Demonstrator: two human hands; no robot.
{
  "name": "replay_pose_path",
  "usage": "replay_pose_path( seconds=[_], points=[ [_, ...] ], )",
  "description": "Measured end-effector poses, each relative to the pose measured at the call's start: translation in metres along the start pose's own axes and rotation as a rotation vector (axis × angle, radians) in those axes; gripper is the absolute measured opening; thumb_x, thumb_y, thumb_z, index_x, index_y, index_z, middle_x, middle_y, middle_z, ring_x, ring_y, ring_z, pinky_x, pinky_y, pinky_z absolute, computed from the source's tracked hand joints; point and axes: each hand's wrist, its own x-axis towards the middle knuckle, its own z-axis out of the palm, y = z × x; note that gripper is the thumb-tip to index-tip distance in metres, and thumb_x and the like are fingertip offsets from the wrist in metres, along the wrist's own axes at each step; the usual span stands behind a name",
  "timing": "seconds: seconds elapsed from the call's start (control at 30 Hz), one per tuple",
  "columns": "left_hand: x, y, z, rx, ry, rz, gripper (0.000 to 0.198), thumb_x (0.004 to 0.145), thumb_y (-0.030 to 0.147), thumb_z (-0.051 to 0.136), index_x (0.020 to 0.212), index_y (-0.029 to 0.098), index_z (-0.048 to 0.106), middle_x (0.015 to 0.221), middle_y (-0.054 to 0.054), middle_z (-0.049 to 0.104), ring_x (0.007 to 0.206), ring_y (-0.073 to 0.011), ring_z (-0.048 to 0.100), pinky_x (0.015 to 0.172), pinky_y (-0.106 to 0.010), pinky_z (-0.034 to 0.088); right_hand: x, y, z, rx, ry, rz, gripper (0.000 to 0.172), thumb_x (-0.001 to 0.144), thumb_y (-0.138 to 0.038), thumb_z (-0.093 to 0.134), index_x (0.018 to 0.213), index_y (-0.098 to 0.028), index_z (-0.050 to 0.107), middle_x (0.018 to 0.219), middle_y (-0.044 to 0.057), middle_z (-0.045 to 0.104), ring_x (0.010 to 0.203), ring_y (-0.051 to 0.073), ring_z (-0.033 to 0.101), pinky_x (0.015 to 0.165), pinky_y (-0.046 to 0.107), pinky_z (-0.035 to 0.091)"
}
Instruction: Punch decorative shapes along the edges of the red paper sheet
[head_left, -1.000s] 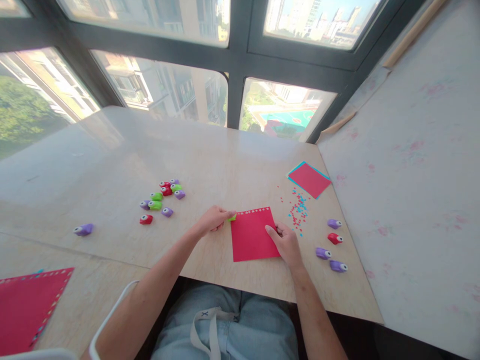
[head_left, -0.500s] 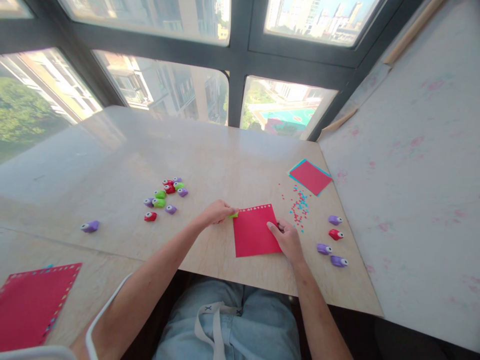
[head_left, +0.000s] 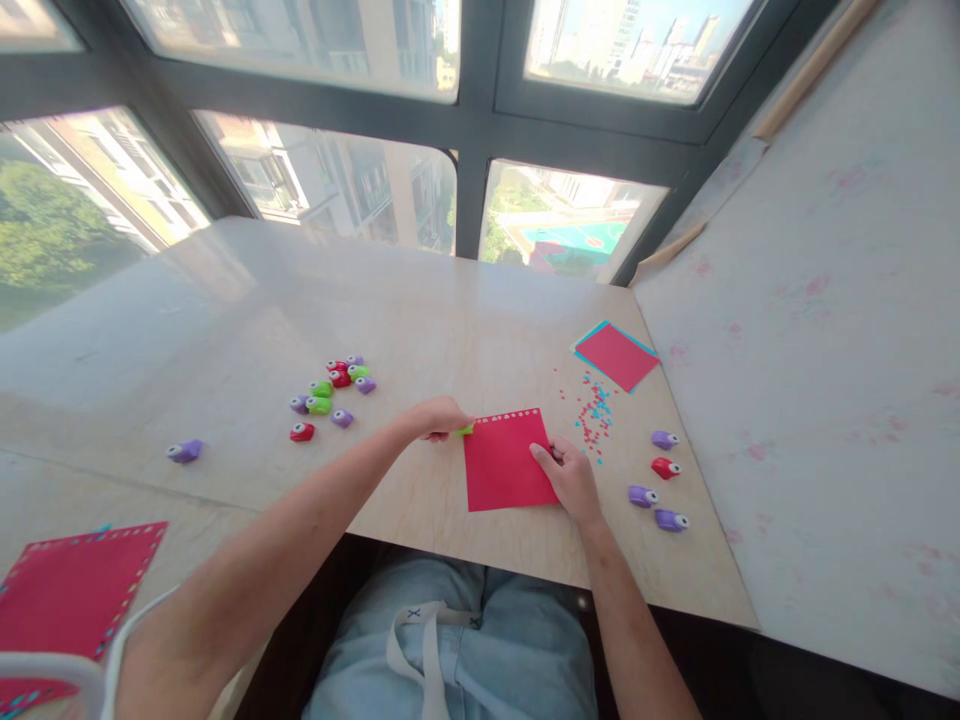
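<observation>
We had the red sheet (head_left: pixel 506 468) between our hands. Our left hand (head_left: pixel 439 418) was closed on the green punch (head_left: pixel 466 431) (mostly hidden) at the sheet's far-left corner; our right hand (head_left: pixel 573 482) pinched its right edge, thumb on top. Confetti (head_left: pixel 598 407) lay right of the sheet.

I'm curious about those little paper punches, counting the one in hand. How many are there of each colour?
Purple paper punches: 8
Red paper punches: 4
Green paper punches: 4, including the one in the left hand
Total: 16
</observation>
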Motion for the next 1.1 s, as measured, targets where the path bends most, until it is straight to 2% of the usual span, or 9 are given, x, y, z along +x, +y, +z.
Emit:
replay_pose_path(
  seconds=[0.33, 0.53, 0.8, 0.93, 1.1],
  points=[
    [0.005, 0.013, -0.006, 0.079, -0.068, -0.066, 0.04, 0.078, 0.055, 0.057, 0.073, 0.015, 0.06, 0.049, -0.008, 0.048, 0.047, -0.0201, 0.048, 0.045, -0.03, 0.034, 0.001, 0.0, 0.0, -0.006, 0.011, -0.035, 0.041, 0.083, -0.054, 0.055, 0.085, -0.016, 0.07, 0.071, 0.006, 0.068, 0.067, 0.021, 0.061, 0.055, 0.026, 0.045],
    [0.001, 0.015, -0.007, 0.065, -0.063, -0.088, 0.028, 0.076, 0.044, 0.061, 0.071, 0.017, 0.057, 0.05, -0.006, 0.05, 0.046, -0.0182, 0.047, 0.046, -0.029, 0.036, 0.001, 0.001, 0.0, -0.006, 0.015, -0.058, 0.04, 0.083, -0.052, 0.055, 0.085, -0.016, 0.07, 0.068, 0.004, 0.066, 0.065, 0.02, 0.06, 0.055, 0.027, 0.045],
    [0.003, 0.014, -0.006, -0.01, -0.102, -0.003, 0.037, 0.069, 0.053, 0.066, 0.075, 0.017, 0.063, 0.052, -0.011, 0.055, 0.058, -0.0277, 0.06, 0.051, -0.033, 0.044, 0.002, -0.001, 0.0, -0.008, 0.027, -0.07, 0.04, 0.082, -0.051, 0.055, 0.091, -0.016, 0.072, 0.077, 0.007, 0.07, 0.071, 0.022, 0.063, 0.059, 0.028, 0.048],
    [0.005, 0.014, -0.007, 0.018, -0.111, -0.063, 0.031, 0.069, 0.045, 0.066, 0.074, 0.014, 0.064, 0.052, -0.015, 0.058, 0.058, -0.0296, 0.061, 0.05, -0.034, 0.044, 0.003, 0.0, 0.0, -0.013, 0.021, -0.082, 0.039, 0.082, -0.051, 0.055, 0.087, -0.016, 0.071, 0.073, 0.006, 0.068, 0.068, 0.021, 0.061, 0.057, 0.027, 0.046],
    [0.006, 0.014, -0.005, 0.032, -0.118, -0.105, 0.027, 0.074, 0.042, 0.062, 0.073, 0.015, 0.062, 0.054, -0.017, 0.061, 0.055, -0.028, 0.061, 0.049, -0.031, 0.043, 0.003, 0.002, 0.0, -0.006, 0.016, -0.077, 0.038, 0.082, -0.05, 0.055, 0.083, -0.016, 0.069, 0.07, 0.004, 0.066, 0.066, 0.02, 0.06, 0.057, 0.027, 0.045]
  ],
)
